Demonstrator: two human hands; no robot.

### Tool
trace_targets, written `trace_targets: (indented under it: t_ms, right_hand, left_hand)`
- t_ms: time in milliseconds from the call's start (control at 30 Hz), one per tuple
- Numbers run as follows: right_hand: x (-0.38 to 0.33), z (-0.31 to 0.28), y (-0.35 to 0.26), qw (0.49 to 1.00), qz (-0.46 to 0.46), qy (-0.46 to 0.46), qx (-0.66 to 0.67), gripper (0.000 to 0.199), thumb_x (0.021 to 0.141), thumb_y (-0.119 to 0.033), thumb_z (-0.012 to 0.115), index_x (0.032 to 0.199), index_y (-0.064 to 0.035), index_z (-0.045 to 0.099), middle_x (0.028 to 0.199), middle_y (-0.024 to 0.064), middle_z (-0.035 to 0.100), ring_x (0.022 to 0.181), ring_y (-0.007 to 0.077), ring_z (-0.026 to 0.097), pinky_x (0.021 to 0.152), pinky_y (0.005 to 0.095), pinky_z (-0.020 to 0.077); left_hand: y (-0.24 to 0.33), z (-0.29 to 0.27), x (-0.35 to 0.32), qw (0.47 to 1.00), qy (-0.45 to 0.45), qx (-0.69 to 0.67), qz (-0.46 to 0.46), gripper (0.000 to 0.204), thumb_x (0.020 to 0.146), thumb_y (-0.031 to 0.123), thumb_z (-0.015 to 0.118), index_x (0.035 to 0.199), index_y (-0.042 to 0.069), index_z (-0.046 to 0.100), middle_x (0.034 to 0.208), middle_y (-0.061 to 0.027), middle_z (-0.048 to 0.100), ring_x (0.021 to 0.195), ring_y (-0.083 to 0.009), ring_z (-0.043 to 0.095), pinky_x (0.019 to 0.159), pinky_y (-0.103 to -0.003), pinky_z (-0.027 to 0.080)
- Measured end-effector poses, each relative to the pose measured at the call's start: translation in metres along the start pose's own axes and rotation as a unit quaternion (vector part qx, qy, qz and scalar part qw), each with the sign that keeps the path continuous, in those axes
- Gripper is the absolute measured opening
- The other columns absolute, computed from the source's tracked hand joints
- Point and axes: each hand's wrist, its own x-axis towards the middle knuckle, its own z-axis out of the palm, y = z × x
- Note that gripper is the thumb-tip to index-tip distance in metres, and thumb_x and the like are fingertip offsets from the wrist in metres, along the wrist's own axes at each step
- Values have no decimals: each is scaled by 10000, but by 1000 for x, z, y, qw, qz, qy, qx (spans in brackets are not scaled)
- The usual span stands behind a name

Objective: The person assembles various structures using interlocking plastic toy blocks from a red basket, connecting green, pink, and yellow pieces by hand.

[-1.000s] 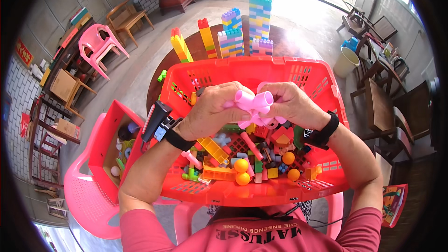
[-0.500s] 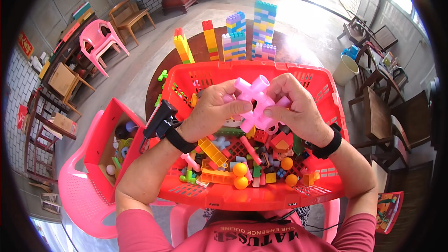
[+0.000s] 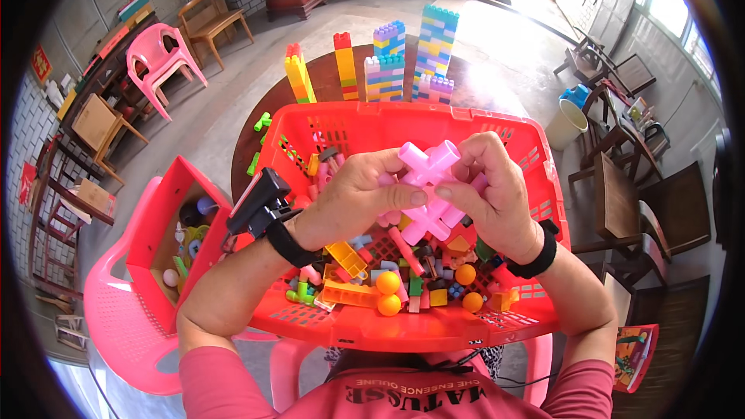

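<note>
Both of my hands hold pink plastic cross-shaped connector pieces (image 3: 428,186) above a red plastic basket (image 3: 403,128). My left hand (image 3: 358,195) grips them from the left with its thumb on top; my right hand (image 3: 490,194) grips them from the right. At least two crosses are stacked or joined, one above the other. Below them the basket holds several loose toy pieces: orange balls (image 3: 387,283), a yellow block (image 3: 346,258), pink sticks and small coloured bricks. Each wrist wears a black band, and a black device (image 3: 258,200) sits on the left one.
Brick towers (image 3: 434,50) in yellow, red, purple and blue stand on a round dark table (image 3: 497,81) behind the basket. A smaller red bin (image 3: 167,221) with toys rests on a pink chair (image 3: 116,326) at my left. Wooden chairs (image 3: 621,194) stand at the right.
Both hands have lifted the pink cross pieces slightly and turned them; the upper cross now stands out more clearly between the fingertips. The basket has not moved.
</note>
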Motion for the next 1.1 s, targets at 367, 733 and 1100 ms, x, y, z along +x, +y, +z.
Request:
trace_targets:
  t_ms: [367, 733, 1100]
  right_hand:
    - [-2, 8, -1, 965, 132, 84, 211, 299, 910, -116, 569, 1172, -37, 448, 893, 35, 517, 760, 71, 495, 669, 236, 434]
    - [12, -9, -2, 983, 146, -62, 92, 175, 849, -140, 681, 876, -33, 545, 745, 48, 571, 649, 143, 561, 588, 279, 442]
    - [5, -14, -23, 998, -48, -27, -25, 120, 809, -8, 642, 872, -14, 540, 774, 108, 542, 664, 268, 566, 587, 337, 448]
  left_hand:
    - [-12, 20, -4, 995, 69, 67, 5, 279, 887, 176, 695, 1109, 27, 613, 857, -16, 656, 671, -49, 576, 576, -192, 443]
    - [0, 3, 2, 992, 113, 54, 26, 217, 878, 137, 695, 1064, 38, 647, 926, 0, 662, 855, -39, 597, 725, -208, 496]
    - [-15, 21, -6, 921, 126, 288, 228, 377, 894, 260, 684, 1094, 31, 461, 933, -122, 630, 867, -237, 675, 715, -335, 511]
